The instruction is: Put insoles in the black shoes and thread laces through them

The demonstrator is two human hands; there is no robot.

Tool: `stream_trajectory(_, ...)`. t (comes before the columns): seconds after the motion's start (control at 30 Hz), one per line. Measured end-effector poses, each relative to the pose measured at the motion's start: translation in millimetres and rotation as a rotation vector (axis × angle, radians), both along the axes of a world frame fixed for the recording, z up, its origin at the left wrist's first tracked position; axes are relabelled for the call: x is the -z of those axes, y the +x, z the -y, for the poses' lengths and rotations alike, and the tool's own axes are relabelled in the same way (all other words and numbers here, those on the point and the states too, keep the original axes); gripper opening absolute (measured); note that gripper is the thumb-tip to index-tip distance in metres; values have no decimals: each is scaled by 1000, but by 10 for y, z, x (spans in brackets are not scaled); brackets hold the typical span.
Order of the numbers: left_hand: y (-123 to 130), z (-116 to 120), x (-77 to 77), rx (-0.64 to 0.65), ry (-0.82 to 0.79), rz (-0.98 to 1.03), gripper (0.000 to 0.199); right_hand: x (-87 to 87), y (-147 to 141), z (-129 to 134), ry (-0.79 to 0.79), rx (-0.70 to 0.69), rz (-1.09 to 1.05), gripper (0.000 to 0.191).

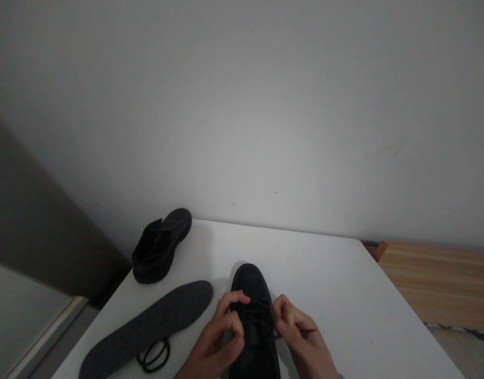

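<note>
A black lace-up shoe [250, 281] stands on the white table [324, 273], its toe pointing to the wall. My left hand [219, 337] is at the shoe's left side, fingers curled and thumb apart from the forefinger, with nothing seen between them. On the right side of the shoe, my right hand [299, 334] pinches a dark shoelace [279, 336] between thumb and fingers. Laces cross the shoe's upper between the two hands. The heel end is cut off by the bottom edge of the picture.
Another black shoe [159, 245] sits at the table's back left corner. A dark grey insole [147, 329] lies at the left, with a coiled black lace [155, 357] beside it. Behind the table rises a pale wall [265, 116]; a wooden surface [435, 279] is at the right.
</note>
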State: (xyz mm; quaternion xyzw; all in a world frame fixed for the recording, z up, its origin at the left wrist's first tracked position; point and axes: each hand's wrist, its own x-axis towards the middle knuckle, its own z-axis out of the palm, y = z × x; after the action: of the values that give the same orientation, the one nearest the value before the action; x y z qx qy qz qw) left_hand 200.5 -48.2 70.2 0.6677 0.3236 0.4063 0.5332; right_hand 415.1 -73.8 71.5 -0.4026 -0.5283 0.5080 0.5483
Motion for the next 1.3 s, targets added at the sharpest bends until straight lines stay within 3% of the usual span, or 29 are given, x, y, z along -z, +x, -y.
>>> stream_trajectory(0.1, -47, -18, -30, -4, -11, -8, 59, 62, 74, -1, -83, 89, -116, 46)
stream_trajectory(0.23, -114, -36, -64, 19, 63, 17, 75, -16, 164, 34, 9, -48, -88, 50)
stream_trajectory(0.33, -145, -58, -110, -128, 89, 3, 55, -106, 195, 47, 22, -25, -44, 51)
stream_trajectory(0.43, -133, -69, -175, -246, 186, -143, 20, -187, 184, 45, 9, 57, 225, 31)
stream_trajectory(0.5, -109, -54, -212, -262, 278, -224, 9, -230, 148, 44, 70, 41, 394, 17)
stream_trajectory(0.67, -61, 15, -255, -240, 394, -356, 10, -296, 18, 49, 218, 43, 515, 2)
stream_trajectory(0.83, -19, 55, -258, -234, 435, -467, 13, -321, -27, 64, 130, 40, 582, 18)
stream_trajectory(0.97, 20, 56, -330, -221, 339, -454, 12, -311, -61, 66, -3, 53, 554, 25)
stream_trajectory(1.1, 60, 7, -445, -131, 167, -323, 13, -361, -98, 12, -51, 84, 335, 29)
stream_trajectory(1.2, 77, -37, -478, -125, -81, -125, 15, -465, -63, -44, -159, 4, 143, 34)
stream_trajectory(1.3, 77, -66, -480, -60, -357, 83, 33, -573, 9, -66, -222, 21, 37, 38)
